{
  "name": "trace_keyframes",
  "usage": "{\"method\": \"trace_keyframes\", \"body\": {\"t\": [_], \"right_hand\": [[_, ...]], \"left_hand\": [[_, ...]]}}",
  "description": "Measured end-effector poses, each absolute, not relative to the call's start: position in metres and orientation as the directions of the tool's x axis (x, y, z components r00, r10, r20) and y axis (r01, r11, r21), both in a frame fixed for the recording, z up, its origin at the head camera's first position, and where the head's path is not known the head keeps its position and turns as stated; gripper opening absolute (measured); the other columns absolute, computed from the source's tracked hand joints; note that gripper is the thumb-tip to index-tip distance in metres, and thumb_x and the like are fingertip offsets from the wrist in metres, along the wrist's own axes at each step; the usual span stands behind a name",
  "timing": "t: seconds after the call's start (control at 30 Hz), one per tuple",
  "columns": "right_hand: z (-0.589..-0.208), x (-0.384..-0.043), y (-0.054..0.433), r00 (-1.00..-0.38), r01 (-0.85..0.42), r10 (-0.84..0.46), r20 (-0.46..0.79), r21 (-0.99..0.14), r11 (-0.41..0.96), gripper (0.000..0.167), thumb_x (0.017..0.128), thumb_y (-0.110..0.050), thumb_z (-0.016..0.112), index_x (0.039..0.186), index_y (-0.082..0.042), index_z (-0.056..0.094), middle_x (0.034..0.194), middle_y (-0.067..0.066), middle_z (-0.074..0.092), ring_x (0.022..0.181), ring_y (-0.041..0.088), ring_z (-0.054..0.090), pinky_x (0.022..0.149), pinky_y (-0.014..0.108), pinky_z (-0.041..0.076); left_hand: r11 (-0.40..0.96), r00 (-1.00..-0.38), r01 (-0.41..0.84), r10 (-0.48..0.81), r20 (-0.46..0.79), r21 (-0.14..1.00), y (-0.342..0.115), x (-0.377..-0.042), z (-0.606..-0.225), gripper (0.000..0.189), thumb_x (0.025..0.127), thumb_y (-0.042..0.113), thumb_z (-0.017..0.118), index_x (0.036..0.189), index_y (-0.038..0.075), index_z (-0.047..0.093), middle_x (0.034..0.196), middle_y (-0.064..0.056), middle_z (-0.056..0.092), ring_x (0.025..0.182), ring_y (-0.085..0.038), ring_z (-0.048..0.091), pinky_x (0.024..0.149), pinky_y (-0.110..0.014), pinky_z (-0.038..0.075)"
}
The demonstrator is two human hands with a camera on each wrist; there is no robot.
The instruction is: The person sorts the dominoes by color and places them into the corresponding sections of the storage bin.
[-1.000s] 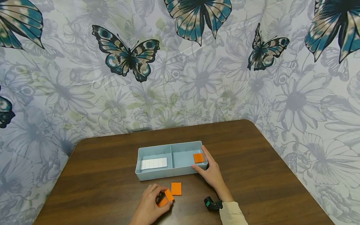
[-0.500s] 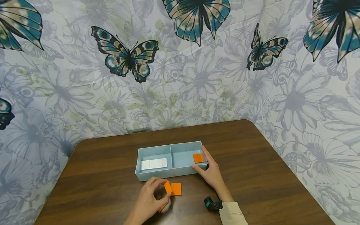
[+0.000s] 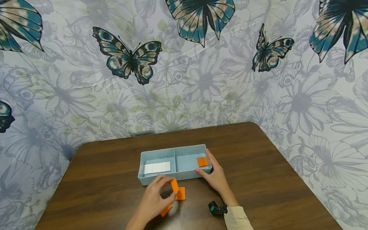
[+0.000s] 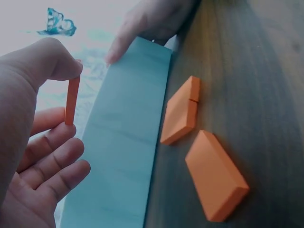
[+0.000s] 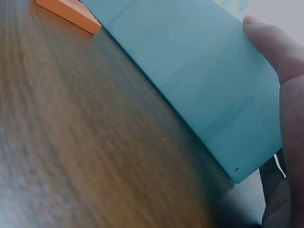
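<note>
My left hand (image 3: 153,199) pinches a thin orange tile (image 3: 174,184) between thumb and fingertips, in front of a light blue two-compartment box (image 3: 189,175). In the left wrist view the held tile (image 4: 71,100) stands on edge, raised beside the box wall. Below it on the table lie more orange tiles: one (image 3: 181,194) close to the box and another (image 3: 165,210) partly hidden by the left hand. My right hand (image 3: 217,178) holds the box's right end, its thumb at the near rim. Orange tile (image 3: 202,162) lies in the right compartment, and a row of white tiles (image 3: 157,167) fills part of the left one.
The brown wooden table (image 3: 115,166) reaches back to a wall covering (image 3: 189,95) with butterflies and flowers. A black band device (image 3: 217,208) is worn on the right wrist, by a cream sleeve (image 3: 237,218).
My left hand has lifted the pinched orange tile up toward the box, leaving another orange tile on the table below. My right hand stays at the box's right end.
</note>
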State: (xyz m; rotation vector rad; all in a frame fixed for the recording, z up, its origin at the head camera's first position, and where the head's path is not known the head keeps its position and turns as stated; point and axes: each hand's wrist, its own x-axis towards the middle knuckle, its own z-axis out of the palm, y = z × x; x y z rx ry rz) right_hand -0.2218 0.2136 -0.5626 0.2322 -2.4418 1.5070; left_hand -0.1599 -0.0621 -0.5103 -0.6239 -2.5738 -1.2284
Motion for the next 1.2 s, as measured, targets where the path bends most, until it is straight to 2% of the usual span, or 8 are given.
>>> {"method": "trace_keyframes", "body": {"t": [0.23,0.47,0.63,0.9,1.2], "right_hand": [[-0.563,-0.222,0.213,-0.952,-0.270,0.006,0.306,-0.848,0.456,0.091,0.086,-0.036,0.085,0.162,-0.019,0.036,0.168,0.002,0.033,0.153,0.032,0.034,0.120,0.063,0.028],[-0.563,-0.222,0.213,-0.950,-0.275,0.004,0.311,-0.847,0.455,0.092,0.086,-0.035,0.085,0.162,-0.017,0.036,0.168,0.003,0.033,0.153,0.032,0.034,0.120,0.062,0.029],[-0.563,-0.222,0.213,-0.950,-0.274,0.005,0.311,-0.845,0.458,0.092,0.086,-0.034,0.085,0.162,-0.017,0.036,0.168,0.003,0.033,0.153,0.032,0.034,0.120,0.062,0.030],[-0.562,-0.222,0.213,-0.951,-0.273,0.006,0.309,-0.849,0.452,0.092,0.086,-0.034,0.085,0.162,-0.018,0.036,0.168,0.004,0.033,0.153,0.032,0.034,0.120,0.062,0.029],[-0.563,-0.222,0.213,-0.952,-0.267,0.010,0.305,-0.848,0.458,0.092,0.086,-0.035,0.085,0.162,-0.018,0.036,0.168,0.003,0.033,0.152,0.033,0.035,0.119,0.063,0.030]], "left_hand": [[0.572,-0.864,0.502,0.303,0.402,0.649,-0.058,-0.170,-0.502,0.042,0.078,0.017,0.089,0.117,0.017,0.073,0.112,0.011,0.064,0.090,-0.018,0.063,0.079,-0.034,0.058],[0.588,-0.855,0.518,0.324,0.405,0.622,-0.052,-0.179,-0.494,0.041,0.080,0.022,0.089,0.117,0.018,0.073,0.110,0.011,0.062,0.089,-0.004,0.055,0.078,-0.032,0.056],[0.581,-0.844,0.536,0.347,0.409,0.612,-0.049,-0.186,-0.488,0.040,0.082,0.024,0.088,0.118,0.017,0.073,0.113,0.006,0.063,0.092,-0.007,0.057,0.081,-0.037,0.058],[0.597,-0.851,0.524,0.342,0.398,0.608,-0.044,-0.193,-0.486,0.040,0.084,0.023,0.086,0.120,0.015,0.072,0.115,0.004,0.064,0.096,-0.022,0.063,0.082,-0.038,0.058],[0.597,-0.818,0.569,0.338,0.466,0.566,-0.038,-0.204,-0.484,0.040,0.082,0.019,0.087,0.118,0.011,0.073,0.113,0.001,0.066,0.092,-0.014,0.060,0.079,-0.033,0.056]]}}
